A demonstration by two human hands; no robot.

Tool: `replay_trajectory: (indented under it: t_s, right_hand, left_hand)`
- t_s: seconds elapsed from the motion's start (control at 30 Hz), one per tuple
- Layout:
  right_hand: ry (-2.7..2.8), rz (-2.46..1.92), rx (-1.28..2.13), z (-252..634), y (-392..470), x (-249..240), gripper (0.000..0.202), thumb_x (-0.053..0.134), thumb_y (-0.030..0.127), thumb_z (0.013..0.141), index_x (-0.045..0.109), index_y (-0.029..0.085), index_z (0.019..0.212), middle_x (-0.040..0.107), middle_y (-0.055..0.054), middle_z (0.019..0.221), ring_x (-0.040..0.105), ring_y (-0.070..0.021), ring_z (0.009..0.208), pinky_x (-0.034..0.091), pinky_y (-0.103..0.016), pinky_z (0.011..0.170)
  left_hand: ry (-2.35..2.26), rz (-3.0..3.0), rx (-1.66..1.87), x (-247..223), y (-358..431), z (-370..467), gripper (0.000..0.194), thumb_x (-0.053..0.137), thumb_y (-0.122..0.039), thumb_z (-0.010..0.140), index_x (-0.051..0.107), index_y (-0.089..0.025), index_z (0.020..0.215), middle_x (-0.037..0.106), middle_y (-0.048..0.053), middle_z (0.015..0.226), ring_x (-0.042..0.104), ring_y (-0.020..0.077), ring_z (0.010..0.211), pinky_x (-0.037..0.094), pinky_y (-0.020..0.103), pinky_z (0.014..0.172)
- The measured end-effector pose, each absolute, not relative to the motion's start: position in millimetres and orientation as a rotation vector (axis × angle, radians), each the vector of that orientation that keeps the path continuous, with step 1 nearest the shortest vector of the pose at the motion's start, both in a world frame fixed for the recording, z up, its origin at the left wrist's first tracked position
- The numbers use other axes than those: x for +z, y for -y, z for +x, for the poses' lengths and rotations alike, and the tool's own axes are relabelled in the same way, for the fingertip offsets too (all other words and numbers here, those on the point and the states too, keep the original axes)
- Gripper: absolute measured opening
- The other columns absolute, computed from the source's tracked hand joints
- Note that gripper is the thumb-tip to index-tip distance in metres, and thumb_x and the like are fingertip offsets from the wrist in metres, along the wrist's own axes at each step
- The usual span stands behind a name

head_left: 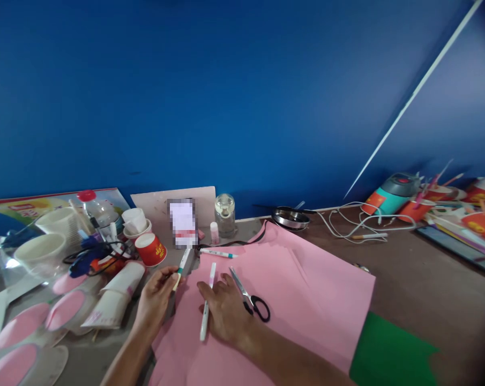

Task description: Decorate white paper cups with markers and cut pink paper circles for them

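Observation:
My left hand [156, 297] is closed around a white and teal marker [183, 261], which points up and away from me. My right hand [228, 311] rests on the pink paper sheets [282, 300], its fingers closed on a white marker with a pink band [204, 321]. Just right of that hand lie scissors with black handles [250, 300], blades pointing away. Beyond both hands, another teal-ended marker [218, 253] lies across the paper's far edge.
A phone [183, 222] leans at the back beside a glass jar [225, 217]. Paper cups [150, 249] and pink-and-white cutouts [23, 324] crowd the left. Right are a pan [290, 219], white cables [334, 230], a teal container [390, 195] and green paper [390, 354].

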State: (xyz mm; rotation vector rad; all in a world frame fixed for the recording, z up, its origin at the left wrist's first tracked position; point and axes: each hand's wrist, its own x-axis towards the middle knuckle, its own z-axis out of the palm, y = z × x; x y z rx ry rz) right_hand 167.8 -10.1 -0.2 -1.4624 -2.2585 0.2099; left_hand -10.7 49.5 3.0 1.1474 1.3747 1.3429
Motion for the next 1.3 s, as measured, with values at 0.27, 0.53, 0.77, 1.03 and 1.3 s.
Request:
replay_trajectory:
  t_s: [0.27, 0.53, 0.77, 1.03, 1.3]
  right_hand:
    - [2.143, -1.519, 0.219, 172, 7, 5, 0.043, 0.052, 0.018, 0.082, 0.048, 0.016, 0.125, 0.071, -0.009, 0.085, 0.064, -0.0249, 0.084, 0.030, -0.046, 0.101]
    - [1.890, -1.468, 0.171, 177, 0, -12, 0.067, 0.047, 0.007, 0.068, 0.036, 0.005, 0.134, 0.069, -0.008, 0.079, 0.062, -0.0247, 0.080, 0.035, -0.047, 0.099]
    - [1.758, -1.328, 0.159, 177, -3, -13, 0.062, 0.042, 0.007, 0.072, 0.037, 0.008, 0.134, 0.067, -0.009, 0.087, 0.060, -0.0246, 0.086, 0.038, -0.044, 0.094]
    - [1.913, -1.485, 0.275, 176, 0, -13, 0.072, 0.051, 0.009, 0.069, 0.037, 0.009, 0.139, 0.062, -0.014, 0.114, 0.053, -0.0293, 0.105, 0.032, -0.046, 0.101]
    - [1.945, -1.505, 0.269, 175, 4, -5, 0.080, 0.052, 0.009, 0.065, 0.032, 0.009, 0.142, 0.054, -0.016, 0.128, 0.042, -0.0348, 0.120, 0.023, -0.050, 0.107]
  left_hand:
    - [-1.392, 1.345, 1.082, 18, -54, 2, 0.039, 0.071, -0.048, 0.065, 0.066, -0.016, 0.087, 0.071, 0.003, 0.072, 0.069, 0.0218, 0.074, 0.053, 0.031, 0.068]
    - [-1.385, 1.400, 1.038, 26, -47, 30, 0.036, 0.065, -0.045, 0.069, 0.064, -0.016, 0.090, 0.073, 0.006, 0.075, 0.071, 0.0252, 0.079, 0.053, 0.034, 0.070]
    - [-1.329, 1.549, 1.033, 13, -51, 43, 0.027, 0.066, -0.038, 0.066, 0.067, -0.017, 0.083, 0.073, 0.005, 0.079, 0.069, 0.0221, 0.077, 0.053, 0.032, 0.072]
    - [-1.371, 1.674, 1.136, -6, -51, 38, 0.026, 0.055, -0.034, 0.076, 0.066, -0.018, 0.093, 0.073, 0.010, 0.096, 0.069, 0.0229, 0.091, 0.054, 0.034, 0.081]
    - [-1.545, 1.831, 1.277, -10, -58, 13, 0.024, 0.051, -0.034, 0.079, 0.063, -0.019, 0.094, 0.068, 0.011, 0.098, 0.063, 0.0260, 0.097, 0.048, 0.043, 0.091]
